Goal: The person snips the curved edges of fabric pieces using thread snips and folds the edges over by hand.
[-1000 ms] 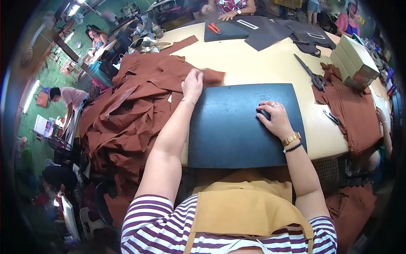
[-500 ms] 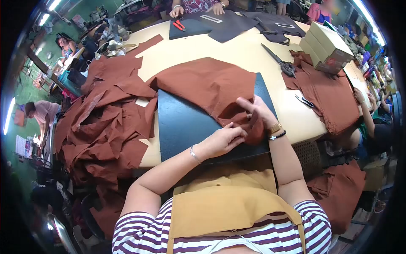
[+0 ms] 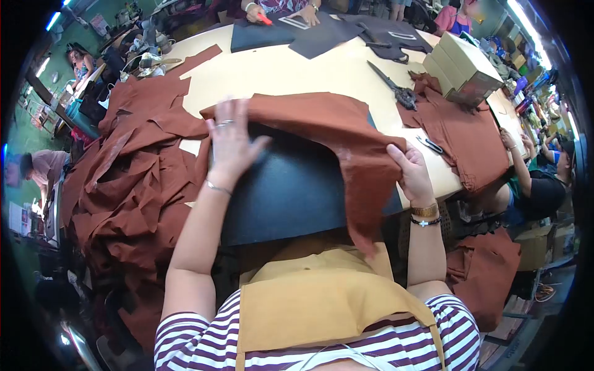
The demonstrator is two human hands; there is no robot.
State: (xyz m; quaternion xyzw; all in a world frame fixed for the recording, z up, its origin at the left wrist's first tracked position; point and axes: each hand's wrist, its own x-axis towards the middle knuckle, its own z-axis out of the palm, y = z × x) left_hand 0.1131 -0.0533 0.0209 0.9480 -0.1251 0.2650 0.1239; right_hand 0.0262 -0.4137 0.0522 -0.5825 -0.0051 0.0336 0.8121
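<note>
A rust-brown fabric piece [image 3: 315,114] lies over a dark blue-black board [image 3: 278,198] in front of me. My right hand [image 3: 413,173] pinches its right edge between thumb and fingers and holds that side raised, with one end hanging past the board's near edge. At the other side my left hand [image 3: 232,145] is spread, its fingers against the fabric's left end. Those fingertips are slightly blurred. Left of this hand is a crumpled heap of rust-brown fabric [image 3: 136,173].
Large dark scissors [image 3: 396,86] and small thread snips [image 3: 429,144] lie to the right. Beyond them a stack of brown fabric [image 3: 464,136] carries a cardboard box [image 3: 461,68]. Across the table a person's hands [image 3: 303,15] work on dark cloth [image 3: 328,37].
My hands have moved apart, the left one to the far left, opening out. The fabric has gone from bunched to spread, its right side lifted. The person opposite has picked up the red tool.
</note>
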